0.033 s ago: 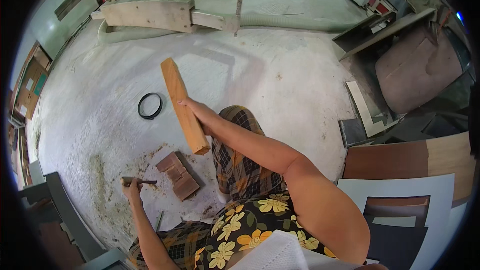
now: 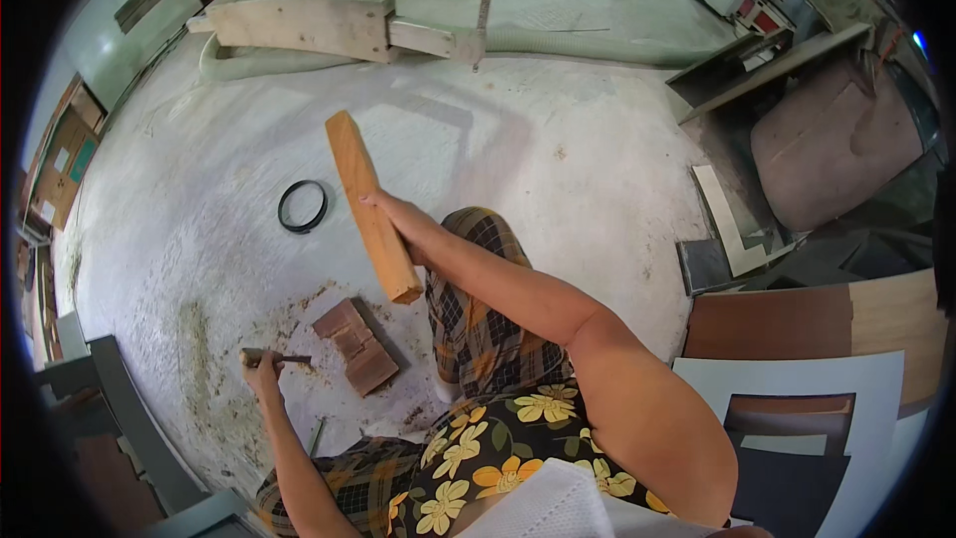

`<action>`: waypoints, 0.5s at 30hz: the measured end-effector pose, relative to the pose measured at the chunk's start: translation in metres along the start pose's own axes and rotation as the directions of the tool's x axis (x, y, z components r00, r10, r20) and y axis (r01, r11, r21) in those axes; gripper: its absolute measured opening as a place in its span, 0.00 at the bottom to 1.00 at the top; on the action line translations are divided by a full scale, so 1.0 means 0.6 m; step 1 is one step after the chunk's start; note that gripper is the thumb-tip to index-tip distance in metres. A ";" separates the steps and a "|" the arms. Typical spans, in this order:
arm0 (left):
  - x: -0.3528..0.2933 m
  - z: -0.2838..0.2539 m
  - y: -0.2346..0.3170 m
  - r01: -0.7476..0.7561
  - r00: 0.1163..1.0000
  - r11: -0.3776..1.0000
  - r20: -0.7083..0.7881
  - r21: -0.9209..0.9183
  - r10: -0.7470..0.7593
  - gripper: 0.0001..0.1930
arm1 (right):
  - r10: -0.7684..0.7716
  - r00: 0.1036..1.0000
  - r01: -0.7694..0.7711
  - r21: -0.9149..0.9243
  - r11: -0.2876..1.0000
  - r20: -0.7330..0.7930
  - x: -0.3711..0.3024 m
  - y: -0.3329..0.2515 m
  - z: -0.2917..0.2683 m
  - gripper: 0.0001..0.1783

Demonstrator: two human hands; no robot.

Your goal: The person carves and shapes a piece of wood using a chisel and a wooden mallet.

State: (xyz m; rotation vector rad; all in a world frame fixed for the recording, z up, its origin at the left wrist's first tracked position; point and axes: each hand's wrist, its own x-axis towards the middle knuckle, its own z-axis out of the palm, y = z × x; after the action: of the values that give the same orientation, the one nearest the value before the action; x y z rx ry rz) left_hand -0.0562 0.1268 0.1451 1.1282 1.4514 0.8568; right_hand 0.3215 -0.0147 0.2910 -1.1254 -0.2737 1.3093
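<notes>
A long squared wooden block (image 2: 368,209) is gripped in my right hand (image 2: 393,217), which is closed round its right side, so the fingers are hidden beneath it. The block is held in front of my raised right knee. Lower left, my left hand (image 2: 263,375) is closed round a chisel (image 2: 298,359) with a wooden handle, its dark blade pointing right. Just right of the blade, a reddish-brown wooden piece (image 2: 356,347) with a notch across its middle lies on the floor. The blade tip is apart from it.
Wood chips (image 2: 204,369) are scattered around my left hand. A black ring-shaped coil (image 2: 303,206) lies on the floor (image 2: 568,199) beyond. Panels and frames (image 2: 772,324) are stacked at right, beside a large curved brown container (image 2: 836,149). A wooden beam (image 2: 304,22) and hose (image 2: 597,48) cross the far side.
</notes>
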 end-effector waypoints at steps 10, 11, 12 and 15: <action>-0.027 0.008 0.022 -0.114 0.993 0.974 -0.057 -0.195 0.105 0.11 | -0.049 0.999 0.042 -0.256 0.966 -0.019 0.058 0.037 0.024 0.33; -0.006 -0.015 0.003 -0.124 0.992 0.964 -0.067 -0.235 0.111 0.11 | -0.031 0.999 0.041 -0.270 0.962 0.042 0.067 0.039 0.036 0.33; -0.016 0.009 0.020 -0.119 0.993 0.959 -0.048 -0.257 0.110 0.11 | -0.044 0.999 0.040 -0.281 0.959 -0.009 0.076 0.039 0.028 0.32; -0.014 0.005 0.008 -0.134 0.991 0.979 -0.046 -0.156 0.129 0.12 | -0.048 0.997 0.064 -0.360 0.931 0.055 0.063 0.046 0.043 0.33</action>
State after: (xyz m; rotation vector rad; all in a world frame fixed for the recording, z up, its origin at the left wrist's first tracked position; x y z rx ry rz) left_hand -0.0524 0.1201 0.1519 1.1025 1.3228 1.0708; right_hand 0.2976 0.0263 0.2663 -1.3864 -0.5961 1.2647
